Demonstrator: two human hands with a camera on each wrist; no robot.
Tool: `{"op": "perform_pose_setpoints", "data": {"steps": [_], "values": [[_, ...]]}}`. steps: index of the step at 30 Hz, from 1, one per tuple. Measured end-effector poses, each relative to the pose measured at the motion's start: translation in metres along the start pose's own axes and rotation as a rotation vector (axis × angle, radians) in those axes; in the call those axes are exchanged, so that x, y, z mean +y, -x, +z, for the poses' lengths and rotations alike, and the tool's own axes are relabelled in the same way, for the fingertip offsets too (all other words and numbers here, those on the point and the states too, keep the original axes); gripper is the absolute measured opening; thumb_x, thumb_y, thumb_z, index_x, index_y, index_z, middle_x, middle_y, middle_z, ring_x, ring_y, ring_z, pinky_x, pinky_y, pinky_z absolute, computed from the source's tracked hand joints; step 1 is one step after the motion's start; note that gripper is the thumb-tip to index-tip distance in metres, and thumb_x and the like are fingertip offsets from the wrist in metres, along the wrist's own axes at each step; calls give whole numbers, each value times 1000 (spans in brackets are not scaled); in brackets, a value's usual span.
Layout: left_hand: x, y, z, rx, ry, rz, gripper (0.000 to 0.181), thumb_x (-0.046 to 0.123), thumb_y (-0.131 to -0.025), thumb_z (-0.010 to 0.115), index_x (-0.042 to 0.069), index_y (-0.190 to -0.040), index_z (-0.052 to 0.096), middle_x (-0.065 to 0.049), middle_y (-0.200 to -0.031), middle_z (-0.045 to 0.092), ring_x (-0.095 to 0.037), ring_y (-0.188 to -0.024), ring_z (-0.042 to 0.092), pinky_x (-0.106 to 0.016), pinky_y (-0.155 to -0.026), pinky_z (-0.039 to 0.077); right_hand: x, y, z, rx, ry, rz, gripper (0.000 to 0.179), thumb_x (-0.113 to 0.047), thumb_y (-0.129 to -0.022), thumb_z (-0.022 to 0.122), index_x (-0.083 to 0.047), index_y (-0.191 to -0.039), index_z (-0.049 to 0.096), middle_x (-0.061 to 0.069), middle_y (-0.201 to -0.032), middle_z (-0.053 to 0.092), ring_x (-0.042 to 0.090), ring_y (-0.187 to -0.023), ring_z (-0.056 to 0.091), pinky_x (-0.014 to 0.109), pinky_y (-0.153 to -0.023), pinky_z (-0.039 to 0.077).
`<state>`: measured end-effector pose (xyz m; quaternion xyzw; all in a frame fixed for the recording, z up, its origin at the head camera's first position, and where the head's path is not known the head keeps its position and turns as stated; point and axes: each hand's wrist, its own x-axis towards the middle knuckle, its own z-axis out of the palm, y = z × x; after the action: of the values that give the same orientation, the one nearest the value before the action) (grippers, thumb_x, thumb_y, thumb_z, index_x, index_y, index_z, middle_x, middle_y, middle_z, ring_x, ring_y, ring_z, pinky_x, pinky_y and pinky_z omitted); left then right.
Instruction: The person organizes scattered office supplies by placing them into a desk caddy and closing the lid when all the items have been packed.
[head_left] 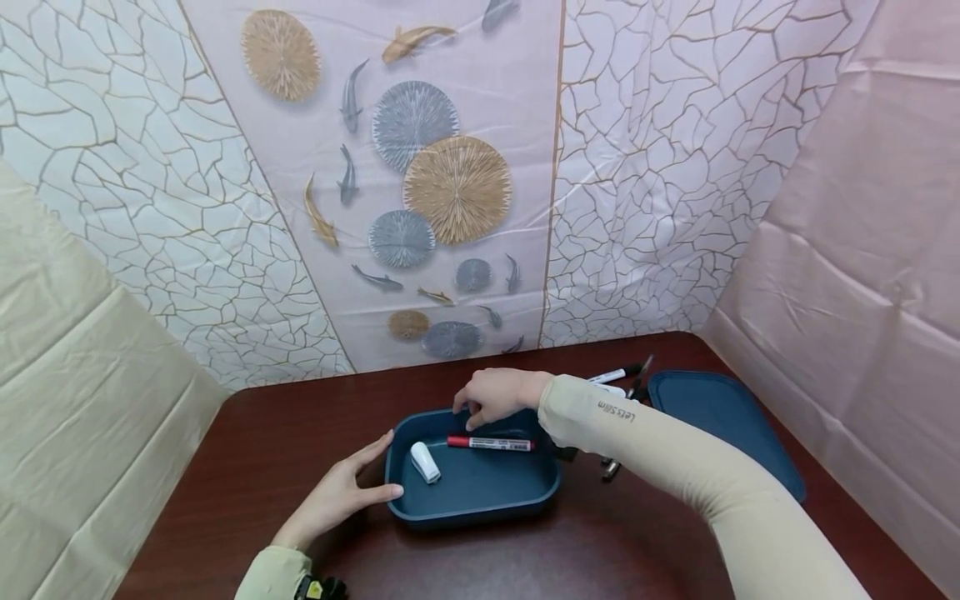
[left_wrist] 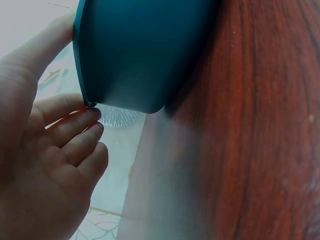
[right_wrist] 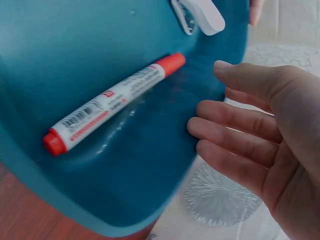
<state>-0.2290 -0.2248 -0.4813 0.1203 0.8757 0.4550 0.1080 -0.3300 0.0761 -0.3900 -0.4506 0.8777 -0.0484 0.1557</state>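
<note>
A deep blue tray (head_left: 480, 512) stands on the table. Inside it lies a red-capped marker (head_left: 491, 443) with a white label, near the far wall. A small white object (head_left: 425, 462) with a metal part, its kind unclear, sits at the tray's left end. My left hand (head_left: 348, 487) touches the left rim with thumb and fingertips spread; the left wrist view shows the fingertips against the tray's edge (left_wrist: 79, 55). Over the far rim hovers my right hand (head_left: 497, 393), fingers loosely bent and holding nothing. In the right wrist view the marker (right_wrist: 110, 105) lies apart from the fingers.
To the right, a flat blue tray (head_left: 720, 417) lies on the dark red wooden table (head_left: 285, 433). Several pens, among them a white marker (head_left: 609, 376), lie between the trays, partly hidden by the right sleeve (head_left: 660, 458). Patterned cloth (head_left: 457, 192) hangs behind the table.
</note>
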Motion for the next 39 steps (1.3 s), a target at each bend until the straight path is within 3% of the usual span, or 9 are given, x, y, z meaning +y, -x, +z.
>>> {"op": "perform_pose_setpoints", "data": {"steps": [8,17,25,33,39], "values": [[-1,-1,1,4,-11,-8,88,43,-82,83,26,-157,39,-3,-160,36,-35,-148,30,-67,-111,29,-8,5,-20,67,-23,-47,36,-29,-98,68,-15,-131,68,-5,-106,72,1,-86,64,23,-77,54],[-1,0,2,3,-21,-4,87,43,-83,83,25,-156,40,-3,-160,37,-35,-148,31,-66,-111,30,-11,13,-29,87,-26,-28,33,-29,-99,67,-18,-130,68,-5,-106,71,1,-86,63,24,-75,53],[-2,0,1,2,-23,-1,87,42,-83,82,25,-157,39,-3,-160,37,-36,-148,30,-66,-111,30,14,29,-35,135,-10,26,30,-26,-99,67,-18,-128,69,-1,-109,72,9,-93,67,30,-81,54],[-1,1,1,6,-28,10,87,41,-83,83,25,-157,39,-1,-160,37,-35,-147,31,-65,-112,30,45,58,-45,165,-27,120,32,-24,-99,67,-13,-129,69,-3,-105,73,10,-92,68,34,-82,56],[-2,2,1,2,-38,36,87,40,-84,82,24,-157,39,-1,-160,37,-34,-148,31,-64,-113,28,64,77,-49,203,6,146,29,-21,-98,67,-12,-126,70,1,-106,73,15,-96,68,37,-84,56]]}}
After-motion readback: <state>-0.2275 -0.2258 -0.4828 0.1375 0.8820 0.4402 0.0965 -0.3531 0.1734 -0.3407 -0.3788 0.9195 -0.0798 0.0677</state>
